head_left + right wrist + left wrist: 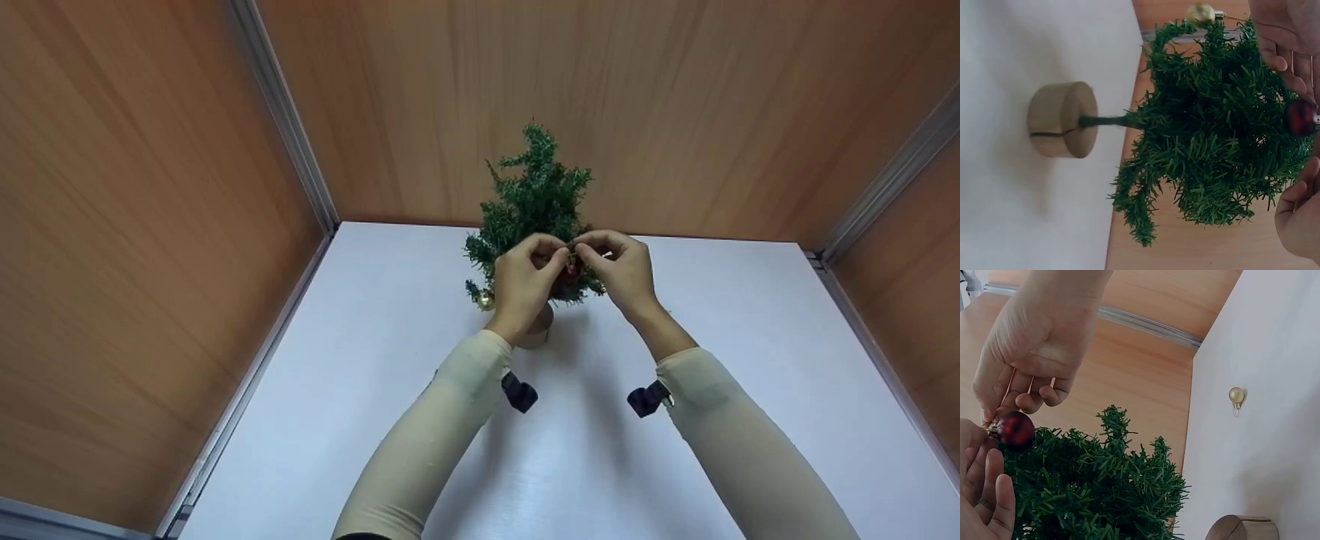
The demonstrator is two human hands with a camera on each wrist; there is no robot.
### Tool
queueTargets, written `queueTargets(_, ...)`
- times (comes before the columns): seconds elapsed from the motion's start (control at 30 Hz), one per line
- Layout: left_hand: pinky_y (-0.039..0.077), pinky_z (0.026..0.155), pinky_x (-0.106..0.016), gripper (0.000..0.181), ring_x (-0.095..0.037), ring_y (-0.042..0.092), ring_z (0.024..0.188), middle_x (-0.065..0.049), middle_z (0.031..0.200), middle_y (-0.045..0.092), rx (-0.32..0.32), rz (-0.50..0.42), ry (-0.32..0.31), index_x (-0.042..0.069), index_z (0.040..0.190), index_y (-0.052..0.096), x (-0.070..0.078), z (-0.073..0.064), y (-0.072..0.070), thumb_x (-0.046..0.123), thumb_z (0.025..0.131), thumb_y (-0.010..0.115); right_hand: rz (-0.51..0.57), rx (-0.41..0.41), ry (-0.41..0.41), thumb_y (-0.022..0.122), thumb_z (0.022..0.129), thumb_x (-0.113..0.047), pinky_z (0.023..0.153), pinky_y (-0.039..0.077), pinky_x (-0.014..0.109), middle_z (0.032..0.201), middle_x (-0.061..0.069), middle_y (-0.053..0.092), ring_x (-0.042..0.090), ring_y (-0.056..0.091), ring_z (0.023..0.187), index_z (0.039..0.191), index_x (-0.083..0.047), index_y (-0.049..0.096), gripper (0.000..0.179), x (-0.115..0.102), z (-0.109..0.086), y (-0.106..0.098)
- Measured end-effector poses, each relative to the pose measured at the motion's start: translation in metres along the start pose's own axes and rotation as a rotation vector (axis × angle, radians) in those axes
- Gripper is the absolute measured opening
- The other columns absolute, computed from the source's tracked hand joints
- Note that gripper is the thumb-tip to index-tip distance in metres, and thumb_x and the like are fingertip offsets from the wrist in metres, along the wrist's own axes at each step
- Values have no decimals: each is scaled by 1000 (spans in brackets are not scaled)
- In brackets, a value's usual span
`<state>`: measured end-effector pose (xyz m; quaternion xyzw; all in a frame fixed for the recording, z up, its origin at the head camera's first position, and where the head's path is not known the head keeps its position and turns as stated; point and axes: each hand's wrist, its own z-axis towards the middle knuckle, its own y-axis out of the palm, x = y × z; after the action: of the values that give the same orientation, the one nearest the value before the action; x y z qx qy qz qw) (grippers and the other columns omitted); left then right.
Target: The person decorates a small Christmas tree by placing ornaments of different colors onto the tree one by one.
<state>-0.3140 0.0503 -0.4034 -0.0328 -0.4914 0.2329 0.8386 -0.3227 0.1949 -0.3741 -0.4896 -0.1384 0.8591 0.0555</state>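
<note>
A small artificial Christmas tree stands on a round wooden base. In front of its branches hangs a dark red bauble with a gold cap. My left hand pinches at the top of the bauble between thumb and index finger. Close beside it, the thumb and index fingertips of my right hand pinch at the same spot, at the bauble's hanger. The hanger itself is mostly hidden by the fingertips. A gold bauble sits on a low branch at the tree's left.
Another gold bauble with a wire hook shows against the white table in the left wrist view. Wooden panels with metal edge rails enclose the table at the back and sides.
</note>
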Motion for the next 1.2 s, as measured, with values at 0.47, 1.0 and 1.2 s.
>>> queueTargets(0.47,46,56,-17,7,0,55,63,15,75,61,-6,44,-14,22,89,67,4,5,1,27,84,64,10,19,40,62,86,-15,58,40,22,85,13,61,22,53,76,95,2,66,19,-2,5,0)
queueTargets(1.0,44,51,-17,7,-1,53,58,18,76,61,-1,86,-1,21,87,67,1,-1,3,27,84,65,38,9,94,61,87,-15,65,42,22,91,11,61,20,52,82,97,2,65,20,8,1,1)
queueTargets(1.2,44,51,-18,7,-1,52,58,17,75,61,-3,85,-7,22,88,66,-2,-3,3,27,84,64,56,-3,99,60,88,-15,64,43,23,92,11,61,25,53,82,98,1,65,20,12,-2,3)
